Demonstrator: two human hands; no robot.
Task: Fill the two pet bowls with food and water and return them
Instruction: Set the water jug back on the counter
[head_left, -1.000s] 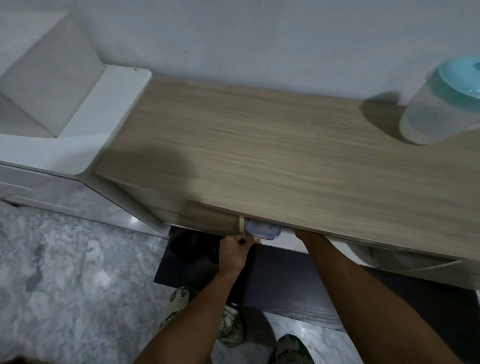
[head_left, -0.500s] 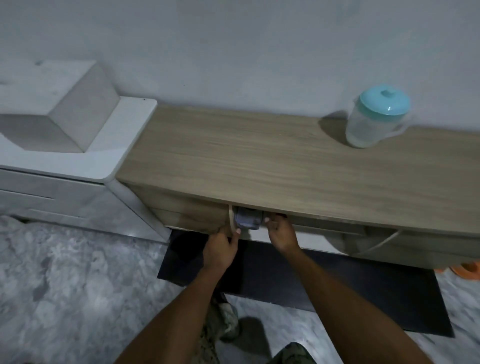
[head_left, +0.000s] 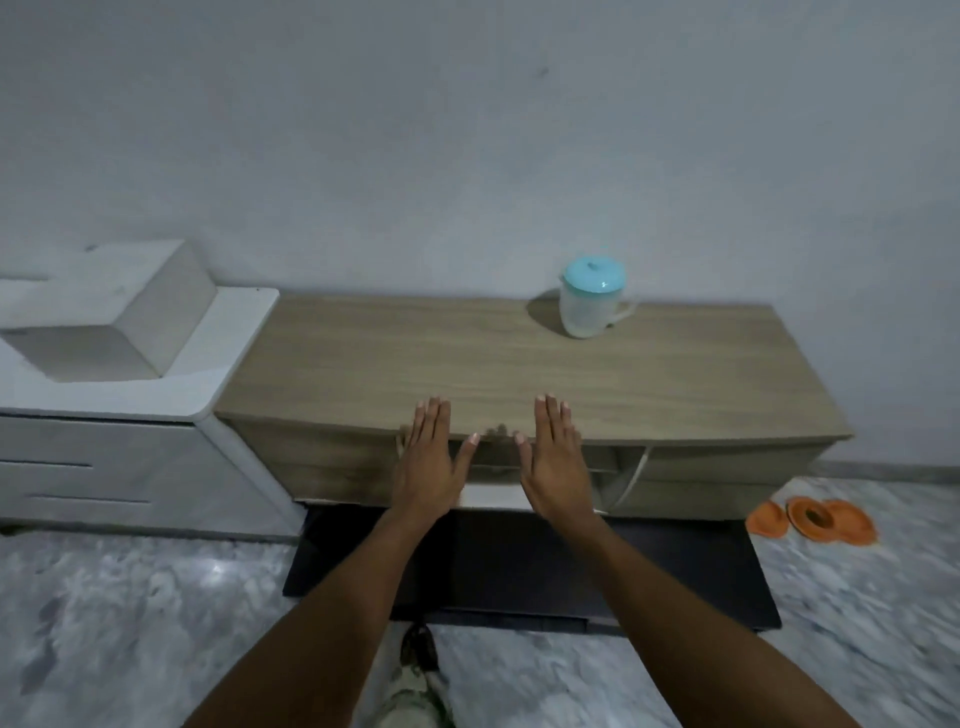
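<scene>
My left hand (head_left: 428, 462) and my right hand (head_left: 556, 460) are held out flat, palms down and fingers straight, in front of the front edge of a low wooden cabinet (head_left: 519, 364). Neither hand holds anything. A clear plastic jug with a turquoise lid (head_left: 589, 301) stands at the back of the cabinet top near the wall. Two orange pet bowls (head_left: 813, 519) lie on the floor at the right, beside the cabinet's lower corner. The cabinet's open compartment behind my hands is mostly hidden.
A white drawer unit (head_left: 119, 452) with a grey block (head_left: 114, 317) on top stands left of the cabinet. A black mat (head_left: 519, 566) lies on the marbled floor under my arms. A grey wall runs behind everything.
My hands have let go of the clear lidded container in the cabinet's compartment and drawn back, now flat and empty. The view has pulled back and up; the orange bowls are in sight.
</scene>
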